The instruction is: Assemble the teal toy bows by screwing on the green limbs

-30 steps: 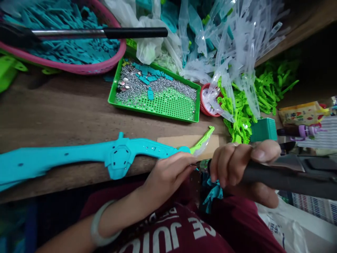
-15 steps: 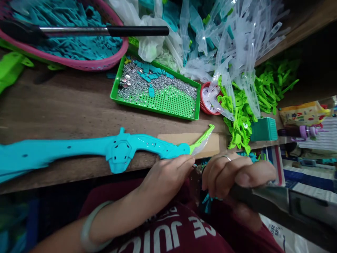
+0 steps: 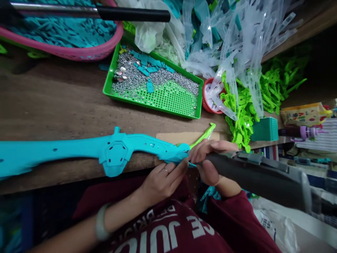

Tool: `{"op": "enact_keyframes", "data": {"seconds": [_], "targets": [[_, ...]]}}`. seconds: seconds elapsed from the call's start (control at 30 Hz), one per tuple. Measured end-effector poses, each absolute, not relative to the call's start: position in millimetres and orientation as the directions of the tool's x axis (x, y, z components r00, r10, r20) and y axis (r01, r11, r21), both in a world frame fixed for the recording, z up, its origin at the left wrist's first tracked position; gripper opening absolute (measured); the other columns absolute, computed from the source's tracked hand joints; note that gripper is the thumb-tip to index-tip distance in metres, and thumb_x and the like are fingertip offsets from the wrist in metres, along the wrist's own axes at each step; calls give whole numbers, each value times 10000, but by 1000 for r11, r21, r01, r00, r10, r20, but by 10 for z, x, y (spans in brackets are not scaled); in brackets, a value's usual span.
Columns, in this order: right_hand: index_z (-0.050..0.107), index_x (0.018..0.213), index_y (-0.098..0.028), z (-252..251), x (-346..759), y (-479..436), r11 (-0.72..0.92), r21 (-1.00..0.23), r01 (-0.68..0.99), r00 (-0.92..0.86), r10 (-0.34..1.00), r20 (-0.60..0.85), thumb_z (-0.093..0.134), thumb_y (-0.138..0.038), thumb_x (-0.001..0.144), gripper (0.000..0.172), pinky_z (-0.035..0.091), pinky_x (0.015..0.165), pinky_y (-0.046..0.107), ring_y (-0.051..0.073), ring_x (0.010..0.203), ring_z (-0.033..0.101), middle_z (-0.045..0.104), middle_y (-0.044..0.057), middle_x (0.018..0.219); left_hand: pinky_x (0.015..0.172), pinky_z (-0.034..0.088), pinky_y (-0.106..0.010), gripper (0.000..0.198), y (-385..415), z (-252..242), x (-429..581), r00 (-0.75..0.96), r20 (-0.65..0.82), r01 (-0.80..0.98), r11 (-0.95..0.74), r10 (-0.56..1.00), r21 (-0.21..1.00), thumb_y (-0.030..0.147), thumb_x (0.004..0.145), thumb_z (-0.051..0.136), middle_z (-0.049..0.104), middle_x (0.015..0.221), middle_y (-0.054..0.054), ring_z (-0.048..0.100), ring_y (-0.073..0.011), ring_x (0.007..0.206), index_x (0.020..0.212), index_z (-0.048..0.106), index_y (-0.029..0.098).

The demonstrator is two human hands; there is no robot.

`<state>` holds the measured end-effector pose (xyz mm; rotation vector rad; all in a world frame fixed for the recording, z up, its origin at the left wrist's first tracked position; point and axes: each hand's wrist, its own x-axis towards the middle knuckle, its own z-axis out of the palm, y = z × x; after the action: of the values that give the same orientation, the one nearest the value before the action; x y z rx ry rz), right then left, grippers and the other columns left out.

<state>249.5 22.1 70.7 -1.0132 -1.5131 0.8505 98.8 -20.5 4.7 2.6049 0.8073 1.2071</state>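
A long turquoise plastic toy body (image 3: 116,154) lies across the near side of the bench, with a lime-green plastic arm (image 3: 206,135) sticking out at its right end. My left hand (image 3: 163,181) has its fingers closed at the near edge of that end, gripping the toy body there. My right hand (image 3: 207,161) is wrapped around the front of a dark electric screwdriver (image 3: 252,172), held almost level with its tip towards the toy body's end. The fingers hide the tip and any screw. A piece of cardboard (image 3: 171,136) lies under that end.
Behind is a green perforated tray (image 3: 168,107) of screws and small turquoise pieces. A pink basket (image 3: 79,54) of turquoise parts stands back left, with a black-handled rod (image 3: 134,14) across it. A red cup (image 3: 207,107), lime-green parts (image 3: 240,116) and clear plastic parts (image 3: 234,49) crowd the right.
The screwdriver has swung in to the left, its tip now at the toy body's end. My right hand has shifted left with it. My left fingers have moved slightly down and left along the edge.
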Motion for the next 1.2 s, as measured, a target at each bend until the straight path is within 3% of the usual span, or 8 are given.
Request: {"op": "enact_keyframes", "data": {"seconds": [0.13,0.27,0.47,0.6,0.77,0.9,1.03,1.2], "targets": [[530,1097,-256,726,2383,288,591,-804,57,-99,805,585,621,-182,845,278,495,431,220,100,470,527,512,-67,642,559,400,-334,230,-150,45,988,472,698,379,-839,538,391,64,949,463,756,962,-107,566,-173,684,1036,674,91],[539,1027,-252,605,2485,339,538,-842,-29,-248,812,528,660,-323,883,200,500,464,208,89,473,540,537,-73,613,550,400,-332,211,-116,5,988,458,704,374,-837,542,401,72,949,470,746,879,-77,560,-167,657,1017,664,119],[561,999,-250,642,2724,514,382,-923,-51,-546,763,347,617,-589,876,365,524,488,206,84,461,574,559,-77,563,655,472,-354,249,-199,167,939,497,635,417,-805,591,422,74,952,452,748,958,-82,631,-197,790,1030,682,129],[543,1096,-319,956,2754,977,466,-853,-234,-248,820,516,662,-468,871,295,442,389,156,63,386,474,451,-126,528,861,506,-384,271,210,457,846,588,543,441,-801,599,405,153,1001,433,735,1115,-93,659,-222,986,1080,692,135],[514,1060,-308,841,2646,1809,596,-800,60,299,754,585,654,-418,846,278,483,507,250,96,465,511,443,-92,610,949,510,-406,385,1665,414,1019,798,356,443,-874,486,201,379,1031,428,707,1234,-136,638,-262,1169,1161,687,126],[493,1130,-246,535,2584,2132,412,-880,237,352,808,473,551,-512,881,370,525,574,297,113,504,552,467,-67,643,1010,488,-489,400,2269,345,1068,860,238,454,-890,452,48,332,1028,415,687,1259,-191,548,-336,1306,1119,696,62],[497,1145,-252,391,2577,2155,398,-890,223,296,842,451,587,-467,855,373,553,641,325,134,532,589,497,-68,631,1022,462,-544,491,1843,469,754,857,264,456,-890,442,6,167,1023,230,658,1267,-256,549,-376,1300,1133,676,-3],[441,1195,-269,432,2610,2136,431,-882,190,359,806,471,572,-484,867,414,511,561,294,109,495,536,464,-65,672,1009,481,-426,449,1512,456,739,834,329,402,-896,443,189,296,1053,303,687,1278,-160,603,-282,1257,1176,685,94]]}}
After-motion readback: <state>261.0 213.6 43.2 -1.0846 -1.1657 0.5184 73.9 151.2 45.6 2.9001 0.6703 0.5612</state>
